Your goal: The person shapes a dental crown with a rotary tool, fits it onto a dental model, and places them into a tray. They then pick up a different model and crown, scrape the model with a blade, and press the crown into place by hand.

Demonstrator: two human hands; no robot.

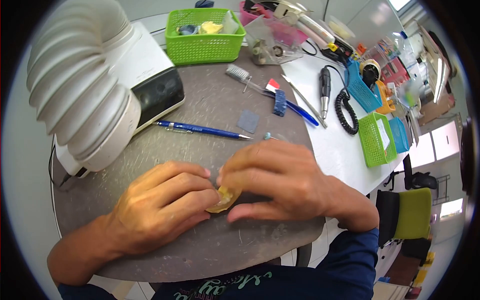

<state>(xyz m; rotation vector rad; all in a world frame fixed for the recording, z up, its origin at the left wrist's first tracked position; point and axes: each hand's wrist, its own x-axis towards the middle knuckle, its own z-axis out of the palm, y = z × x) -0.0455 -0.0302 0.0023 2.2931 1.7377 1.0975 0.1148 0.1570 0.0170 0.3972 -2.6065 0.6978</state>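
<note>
A small yellowish, partly translucent piece [225,199] with a rounded edge lies low over the brown board, between my two hands. Its exact kind is not clear, since fingers cover much of it. My left hand [162,202] is closed on its left side, fingertips curled against it. Over its right side hovers my right hand [280,182], slightly blurred, the thumb spread away from the fingers; whether the fingertips touch the piece cannot be made out. Just beyond the hands are a blue mechanical pencil [202,130], a grey abrasive square [248,121] and a small teal-tipped bit [268,135].
A ribbed white hose [75,75] with its machine stands left. Behind are a green basket [202,50], a wire brush [237,73] and a blue pen [302,112]. At right lie a black rotary handpiece [325,90] with coiled cord and another green basket [374,142].
</note>
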